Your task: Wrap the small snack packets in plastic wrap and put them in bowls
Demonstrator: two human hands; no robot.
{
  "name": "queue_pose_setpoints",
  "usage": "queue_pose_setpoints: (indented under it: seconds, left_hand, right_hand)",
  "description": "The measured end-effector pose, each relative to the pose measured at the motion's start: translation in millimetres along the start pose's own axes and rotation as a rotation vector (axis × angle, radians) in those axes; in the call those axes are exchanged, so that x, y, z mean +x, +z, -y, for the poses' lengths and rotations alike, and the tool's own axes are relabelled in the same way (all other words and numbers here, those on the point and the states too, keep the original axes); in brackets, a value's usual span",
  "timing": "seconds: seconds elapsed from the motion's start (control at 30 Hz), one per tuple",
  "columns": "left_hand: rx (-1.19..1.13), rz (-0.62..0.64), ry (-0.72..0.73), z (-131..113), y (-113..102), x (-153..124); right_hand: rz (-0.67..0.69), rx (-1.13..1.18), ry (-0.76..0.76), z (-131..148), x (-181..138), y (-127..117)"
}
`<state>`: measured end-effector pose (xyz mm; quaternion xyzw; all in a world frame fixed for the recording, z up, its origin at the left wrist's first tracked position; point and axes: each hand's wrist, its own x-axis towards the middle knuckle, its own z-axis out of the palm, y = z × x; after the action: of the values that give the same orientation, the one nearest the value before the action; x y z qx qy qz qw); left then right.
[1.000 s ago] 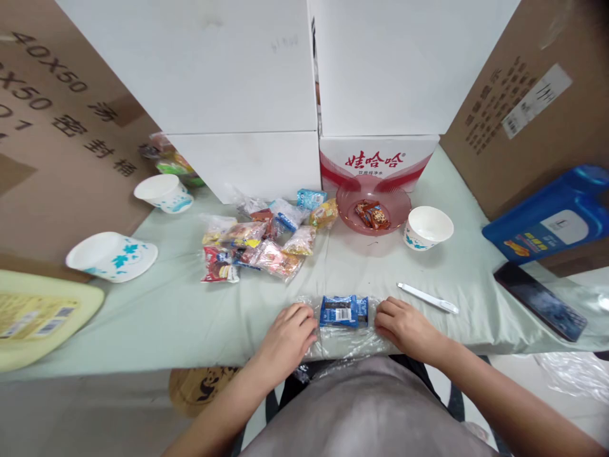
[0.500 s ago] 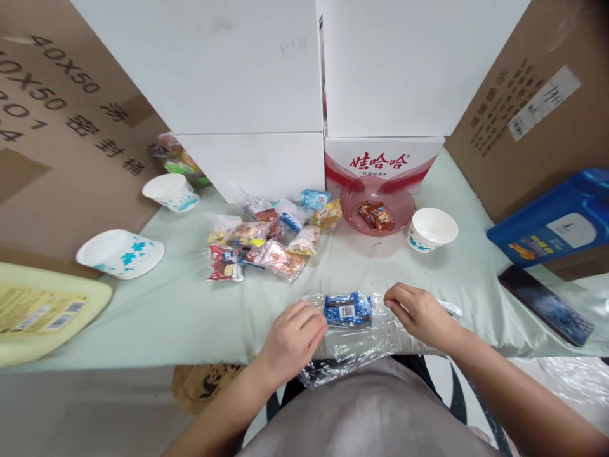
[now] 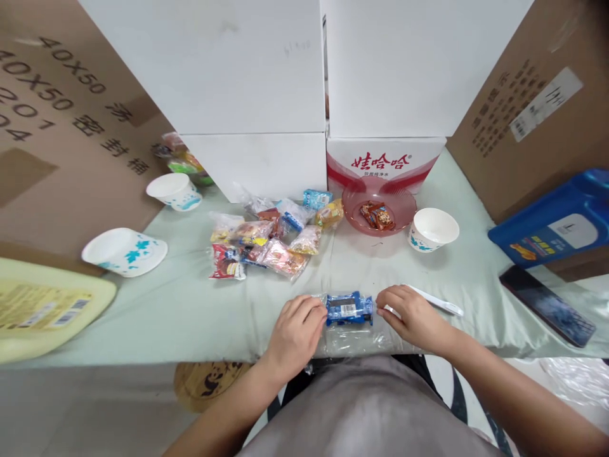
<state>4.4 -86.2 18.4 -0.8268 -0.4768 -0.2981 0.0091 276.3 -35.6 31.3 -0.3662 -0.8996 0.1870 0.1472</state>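
Observation:
A blue snack packet (image 3: 349, 309) lies inside a clear plastic bag (image 3: 354, 336) at the table's near edge. My left hand (image 3: 295, 332) is curled at the packet's left end, pinching the clear plastic. My right hand (image 3: 413, 315) is closed on the plastic at the packet's right end. The bag's lower part hangs over the table edge towards my lap. A white pen-like stick (image 3: 436, 300) lies just right of my right hand.
A pile of wrapped snacks (image 3: 266, 238) lies mid-table. A pink bowl (image 3: 379, 197) holds snacks, beside a white paper cup (image 3: 432, 229). Another cup (image 3: 172, 190) and paper bowl (image 3: 124, 251) stand left. A phone (image 3: 547, 304) and blue container (image 3: 552, 223) lie right. Boxes wall the back.
Both hands have drawn the clear bag tighter round the blue packet, and my right hand came back in to the packet's end. Less loose plastic hangs over the table edge than half a second ago.

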Motion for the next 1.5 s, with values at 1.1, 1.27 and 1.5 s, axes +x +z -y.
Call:
queue_pose_setpoints:
  seconds: [1.1,1.27,1.5]
  left_hand:
    - [0.026,0.53,-0.183,6,32,10]
    - [0.06,0.56,-0.227,9,36,8]
    - [0.075,0.461,-0.199,25,32,14]
  right_hand:
    - [0.319,-0.509,0.151,7,40,-10]
    - [0.29,-0.613,0.336,-36,25,-27]
    - [0.046,-0.539,0.349,-59,5,-41]
